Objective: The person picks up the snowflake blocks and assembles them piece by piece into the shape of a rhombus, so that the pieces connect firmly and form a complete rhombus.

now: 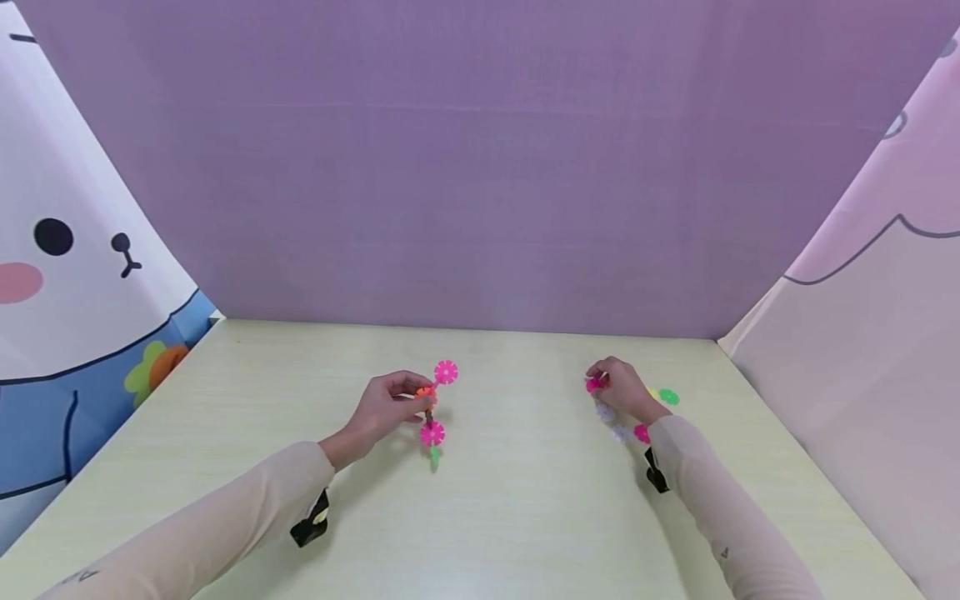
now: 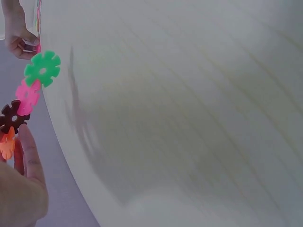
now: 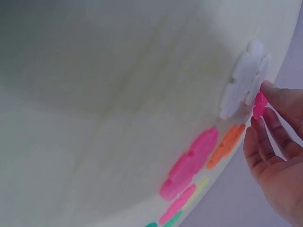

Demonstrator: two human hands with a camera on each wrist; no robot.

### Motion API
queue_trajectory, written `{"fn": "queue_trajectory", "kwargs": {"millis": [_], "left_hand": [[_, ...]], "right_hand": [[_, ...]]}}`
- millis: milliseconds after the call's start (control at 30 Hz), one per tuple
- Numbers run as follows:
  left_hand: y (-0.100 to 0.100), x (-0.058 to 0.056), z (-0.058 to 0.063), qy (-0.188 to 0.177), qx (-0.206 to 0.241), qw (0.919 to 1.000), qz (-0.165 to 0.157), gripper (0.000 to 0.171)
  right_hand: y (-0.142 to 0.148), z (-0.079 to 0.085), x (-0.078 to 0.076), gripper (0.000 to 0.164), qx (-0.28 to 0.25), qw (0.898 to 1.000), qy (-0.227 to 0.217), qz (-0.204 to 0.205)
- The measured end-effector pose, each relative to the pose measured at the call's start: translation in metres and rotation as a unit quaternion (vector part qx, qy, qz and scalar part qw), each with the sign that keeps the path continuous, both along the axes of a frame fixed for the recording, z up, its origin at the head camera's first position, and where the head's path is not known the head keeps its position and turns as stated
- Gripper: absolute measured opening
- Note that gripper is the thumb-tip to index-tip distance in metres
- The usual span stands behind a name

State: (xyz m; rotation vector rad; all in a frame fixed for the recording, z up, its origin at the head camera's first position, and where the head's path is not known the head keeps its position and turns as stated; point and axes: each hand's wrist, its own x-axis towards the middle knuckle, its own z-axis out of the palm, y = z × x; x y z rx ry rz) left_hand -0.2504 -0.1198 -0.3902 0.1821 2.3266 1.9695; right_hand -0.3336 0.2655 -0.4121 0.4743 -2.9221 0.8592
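My left hand [image 1: 384,408] pinches a chain of linked plastic snowflake discs above the table, gripping it near the orange disc [image 1: 426,395]. A pink disc [image 1: 446,372] forms its upper end. Below the fingers come a dark brown disc [image 2: 14,117], another pink disc [image 1: 432,432] and a green disc [image 2: 42,69] at the lower end. Over on the right, my right hand [image 1: 624,392] pinches a single pink disc [image 3: 260,104] between thumb and fingers, close to the tabletop. White discs [image 3: 242,80] lie right beside those fingertips.
Around the right hand lie more loose discs: a large-looking pink one [image 3: 190,163], an orange one [image 3: 226,146], and a green one [image 1: 669,397]. The pale wooden table [image 1: 517,500] ends at a purple backdrop [image 1: 480,183], with printed cloth panels on both sides.
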Motion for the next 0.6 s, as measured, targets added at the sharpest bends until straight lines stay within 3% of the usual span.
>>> {"fn": "queue_trajectory", "kwargs": {"millis": [600], "left_hand": [[0.003, 0.003, 0.002, 0.003, -0.022, 0.9997, -0.006, 0.031]], "right_hand": [[0.009, 0.012, -0.003, 0.023, -0.012, 0.999, 0.006, 0.041]]}}
